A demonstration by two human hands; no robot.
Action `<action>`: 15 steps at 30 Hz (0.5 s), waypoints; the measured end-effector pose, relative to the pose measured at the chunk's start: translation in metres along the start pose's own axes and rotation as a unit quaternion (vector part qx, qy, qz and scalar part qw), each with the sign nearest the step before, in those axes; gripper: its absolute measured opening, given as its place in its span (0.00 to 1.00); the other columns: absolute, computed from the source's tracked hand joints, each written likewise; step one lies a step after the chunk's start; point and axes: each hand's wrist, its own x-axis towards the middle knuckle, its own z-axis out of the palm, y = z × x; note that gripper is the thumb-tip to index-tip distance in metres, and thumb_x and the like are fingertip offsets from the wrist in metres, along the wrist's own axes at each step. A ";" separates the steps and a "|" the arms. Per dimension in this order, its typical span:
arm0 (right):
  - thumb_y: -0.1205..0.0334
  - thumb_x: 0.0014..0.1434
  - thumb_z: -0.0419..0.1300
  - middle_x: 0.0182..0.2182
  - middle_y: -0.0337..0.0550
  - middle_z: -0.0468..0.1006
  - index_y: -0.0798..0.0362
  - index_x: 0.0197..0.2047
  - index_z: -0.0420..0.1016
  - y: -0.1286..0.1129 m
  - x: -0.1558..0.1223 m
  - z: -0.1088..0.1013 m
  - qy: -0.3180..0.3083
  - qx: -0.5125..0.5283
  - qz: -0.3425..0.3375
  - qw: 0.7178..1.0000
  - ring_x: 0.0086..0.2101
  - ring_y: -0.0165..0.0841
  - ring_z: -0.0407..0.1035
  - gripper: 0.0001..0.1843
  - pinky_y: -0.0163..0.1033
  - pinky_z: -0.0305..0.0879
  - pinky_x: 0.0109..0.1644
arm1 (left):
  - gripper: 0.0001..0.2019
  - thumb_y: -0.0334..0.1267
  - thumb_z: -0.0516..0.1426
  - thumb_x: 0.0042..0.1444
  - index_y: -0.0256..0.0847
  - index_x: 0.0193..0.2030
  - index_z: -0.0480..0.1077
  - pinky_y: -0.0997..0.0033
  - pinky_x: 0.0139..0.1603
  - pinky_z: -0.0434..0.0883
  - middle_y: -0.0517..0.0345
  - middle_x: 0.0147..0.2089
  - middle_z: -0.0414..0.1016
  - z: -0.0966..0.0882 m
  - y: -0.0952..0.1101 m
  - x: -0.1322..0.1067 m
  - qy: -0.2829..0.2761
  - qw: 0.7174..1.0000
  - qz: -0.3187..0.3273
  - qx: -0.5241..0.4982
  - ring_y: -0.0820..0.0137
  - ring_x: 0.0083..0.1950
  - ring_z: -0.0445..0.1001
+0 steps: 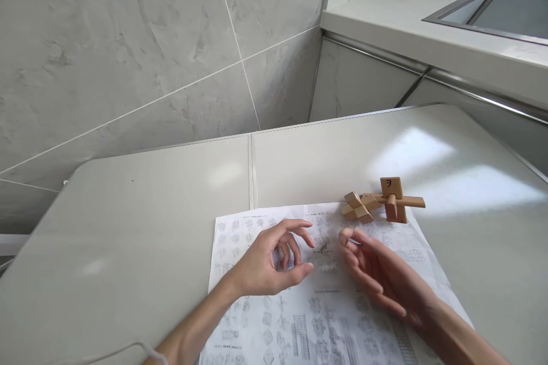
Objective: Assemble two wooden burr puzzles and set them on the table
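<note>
My left hand hovers over a printed sheet of diagrams on the table, fingers curled loosely and apart, holding nothing. Just to its right, my right hand is palm up over the same sheet, with its fingers relaxed, spread and empty. A wooden interlocking puzzle made of several light wood sticks and a small square plate sits at the sheet's far right corner, a short way beyond my right fingertips and untouched.
The grey folding table has a seam down its middle. Behind it rises a grey tiled wall. At the back right stands a white counter with a steel sink.
</note>
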 end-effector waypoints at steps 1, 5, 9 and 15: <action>0.47 0.70 0.68 0.30 0.33 0.74 0.51 0.44 0.73 0.003 0.000 0.001 -0.023 -0.024 0.013 0.999 0.15 0.21 0.61 0.16 0.23 0.59 0.10 | 0.26 0.36 0.66 0.64 0.49 0.67 0.69 0.75 0.32 0.74 0.53 0.54 0.81 0.000 0.000 0.000 -0.003 1.000 0.003 0.004 0.76 0.34 0.76; 0.50 0.72 0.67 0.32 0.36 0.77 0.52 0.44 0.72 0.010 0.001 0.006 -0.088 -0.103 0.015 0.991 0.19 0.24 0.67 0.14 0.28 0.67 0.17 | 0.17 0.36 0.63 0.66 0.46 0.61 0.75 0.74 0.34 0.74 0.54 0.48 0.83 0.001 0.000 0.001 -0.010 0.999 0.001 0.031 0.74 0.34 0.76; 0.50 0.74 0.64 0.33 0.38 0.77 0.52 0.44 0.74 0.007 0.003 0.007 -0.090 -0.106 0.004 0.990 0.21 0.24 0.68 0.14 0.29 0.66 0.22 | 0.14 0.37 0.62 0.67 0.45 0.58 0.76 0.74 0.34 0.73 0.55 0.46 0.84 0.002 0.001 0.001 -0.005 0.998 -0.005 0.056 0.73 0.35 0.76; 0.50 0.75 0.64 0.34 0.41 0.77 0.53 0.44 0.76 0.005 0.005 0.007 -0.094 -0.104 0.009 0.990 0.27 0.28 0.72 0.14 0.33 0.69 0.29 | 0.11 0.39 0.61 0.69 0.45 0.56 0.78 0.73 0.34 0.72 0.56 0.45 0.83 0.003 0.003 0.001 0.002 0.997 -0.023 0.080 0.73 0.35 0.76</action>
